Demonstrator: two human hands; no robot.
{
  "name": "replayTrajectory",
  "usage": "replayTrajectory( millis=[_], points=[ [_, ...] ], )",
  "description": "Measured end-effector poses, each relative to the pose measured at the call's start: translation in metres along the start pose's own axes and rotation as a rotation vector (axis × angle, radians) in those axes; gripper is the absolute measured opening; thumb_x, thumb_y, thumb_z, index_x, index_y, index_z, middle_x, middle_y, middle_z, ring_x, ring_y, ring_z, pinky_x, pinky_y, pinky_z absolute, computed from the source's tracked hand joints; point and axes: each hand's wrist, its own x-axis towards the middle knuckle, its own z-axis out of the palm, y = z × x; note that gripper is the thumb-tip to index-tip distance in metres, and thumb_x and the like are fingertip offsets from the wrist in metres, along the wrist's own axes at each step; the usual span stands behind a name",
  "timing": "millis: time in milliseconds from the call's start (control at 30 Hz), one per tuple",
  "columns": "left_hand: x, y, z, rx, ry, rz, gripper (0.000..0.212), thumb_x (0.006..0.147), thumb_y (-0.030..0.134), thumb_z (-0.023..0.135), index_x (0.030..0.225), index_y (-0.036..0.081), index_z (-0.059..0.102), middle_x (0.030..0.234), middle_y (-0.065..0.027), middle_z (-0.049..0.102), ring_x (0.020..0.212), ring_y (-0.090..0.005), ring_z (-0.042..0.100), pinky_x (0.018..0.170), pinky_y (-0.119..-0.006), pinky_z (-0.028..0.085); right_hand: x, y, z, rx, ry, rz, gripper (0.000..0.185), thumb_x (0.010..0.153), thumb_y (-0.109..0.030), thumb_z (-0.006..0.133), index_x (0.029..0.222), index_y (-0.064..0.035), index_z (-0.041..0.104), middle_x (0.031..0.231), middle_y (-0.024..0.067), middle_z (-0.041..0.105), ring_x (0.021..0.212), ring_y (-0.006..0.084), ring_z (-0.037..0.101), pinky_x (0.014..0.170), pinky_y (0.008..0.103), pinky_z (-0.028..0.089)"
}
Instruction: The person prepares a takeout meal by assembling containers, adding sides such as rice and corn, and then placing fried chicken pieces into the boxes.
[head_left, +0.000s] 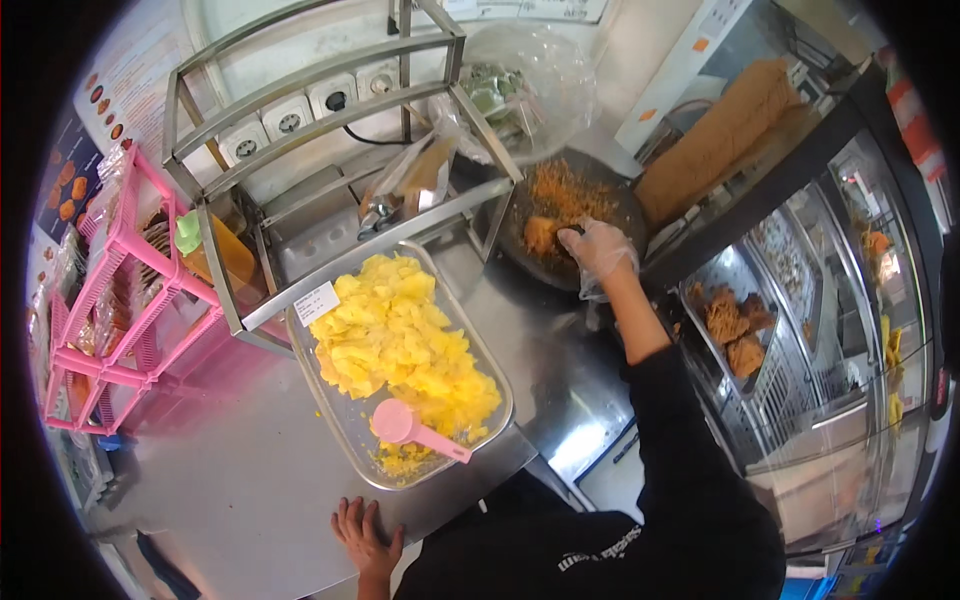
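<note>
My right hand (600, 251), in a clear plastic glove, reaches into a dark round stone mortar (637, 217). Its fingers touch a dark thing beside an orange-brown piece of food (540, 234); whether they grip it cannot be told. Reddish-orange crumbly seasoning (566, 187) lies in the mortar. My bare left hand (367, 534) rests with fingers apart on the steel counter's front edge. Between my hands stands a clear tray (365, 474) of yellow food pieces (397, 322). A pink plastic scoop (396, 422) lies on them near the tray's front end, and a printed label sits at its left rim.
A steel rack (330, 112) stands behind the tray, with a bagged item inside. Left are a pink plastic rack (112, 367) and a bottle of orange sauce (229, 255). A clear bag of greens (499, 94) is behind the mortar; a glass display case (810, 277) with fried food is right.
</note>
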Motion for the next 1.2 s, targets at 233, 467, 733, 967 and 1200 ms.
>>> replayTrajectory(
  millis=[233, 467, 733, 967, 1200],
  points=[
    [-0.004, 0.002, 0.003, 0.028, 0.009, 0.008, 0.062, 0.066, 0.036, 0.070, 0.119, 0.011, 0.048, 0.125, -0.0146, 0.043, 0.126, -0.0389, 0.033, 0.103, -0.058, 0.019, -0.015, -0.005, -0.030, 0.439, 0.311, 0.103, 0.053, 0.082, -0.051, 0.052, 0.117, -0.0114, 0.060, 0.113, 0.0151, 0.061, 0.104, 0.0318, 0.058, 0.090, 0.0381, 0.044],
    [-0.006, 0.003, -0.002, 0.028, 0.023, -0.006, 0.061, 0.067, 0.037, 0.069, 0.118, 0.010, 0.048, 0.124, -0.0156, 0.044, 0.125, -0.0393, 0.034, 0.102, -0.059, 0.019, 0.005, -0.026, -0.070, 0.312, 0.244, -0.034, 0.052, 0.084, -0.052, 0.049, 0.111, -0.0094, 0.061, 0.113, 0.0167, 0.060, 0.106, 0.0333, 0.056, 0.090, 0.0405, 0.043],
    [-0.006, 0.001, 0.001, 0.034, -0.003, -0.011, 0.062, 0.066, 0.036, 0.070, 0.118, 0.011, 0.049, 0.124, -0.0150, 0.044, 0.125, -0.0396, 0.034, 0.102, -0.058, 0.019, 0.046, -0.019, -0.021, 0.091, 0.002, -0.128, 0.053, 0.082, -0.049, 0.053, 0.114, -0.0075, 0.060, 0.108, 0.0189, 0.062, 0.102, 0.0351, 0.058, 0.089, 0.0395, 0.044],
    [-0.006, 0.001, 0.001, 0.019, 0.007, -0.015, 0.061, 0.065, 0.035, 0.070, 0.117, 0.012, 0.049, 0.124, -0.0143, 0.044, 0.125, -0.0395, 0.034, 0.102, -0.059, 0.019, 0.014, -0.048, 0.009, 0.148, 0.027, -0.013, 0.049, 0.082, -0.047, 0.053, 0.112, -0.0100, 0.061, 0.112, 0.0187, 0.060, 0.104, 0.0361, 0.057, 0.090, 0.0426, 0.043],
    [-0.005, 0.003, 0.004, 0.031, 0.015, -0.028, 0.062, 0.065, 0.034, 0.070, 0.118, 0.013, 0.047, 0.124, -0.0140, 0.044, 0.125, -0.0391, 0.033, 0.102, -0.059, 0.019, 0.011, -0.058, -0.035, 0.525, 0.228, -0.137, 0.053, 0.083, -0.050, 0.050, 0.115, -0.0092, 0.060, 0.107, 0.0180, 0.062, 0.100, 0.0325, 0.059, 0.087, 0.0381, 0.044]
  ],
)
